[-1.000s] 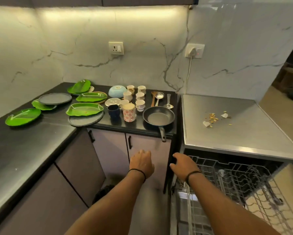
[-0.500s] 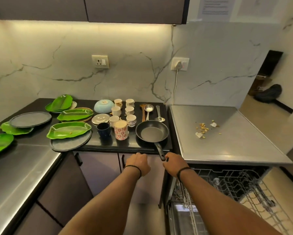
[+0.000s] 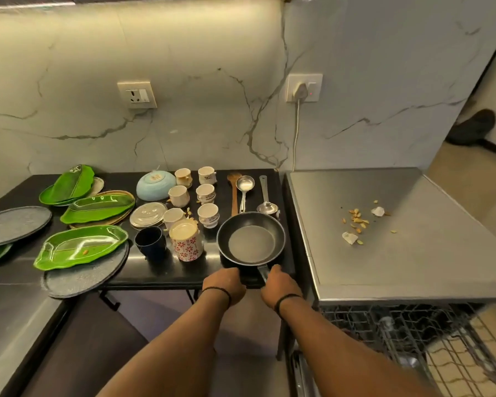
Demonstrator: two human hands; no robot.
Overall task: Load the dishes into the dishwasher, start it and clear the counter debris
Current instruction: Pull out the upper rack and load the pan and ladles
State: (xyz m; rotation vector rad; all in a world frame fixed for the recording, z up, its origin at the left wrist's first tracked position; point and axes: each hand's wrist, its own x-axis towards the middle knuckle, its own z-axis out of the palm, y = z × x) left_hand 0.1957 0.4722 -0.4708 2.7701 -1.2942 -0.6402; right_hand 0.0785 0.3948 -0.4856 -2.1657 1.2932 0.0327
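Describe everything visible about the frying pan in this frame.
The frying pan is round, black and shallow, with a grey, empty cooking surface that looks non-stick. It sits flat and upright at the front right of the black counter, its dark handle pointing toward the person. The right hand is at the handle's end; whether it grips is unclear. The left hand rests at the counter edge just left.

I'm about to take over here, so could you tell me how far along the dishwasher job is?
Done: only the dishwasher rack is pulled out, with no dishes visible in it. In hand: the right hand is at the frying pan handle and the left hand is by its rim. Left: green plates, cups, utensils, and debris on the steel counter.
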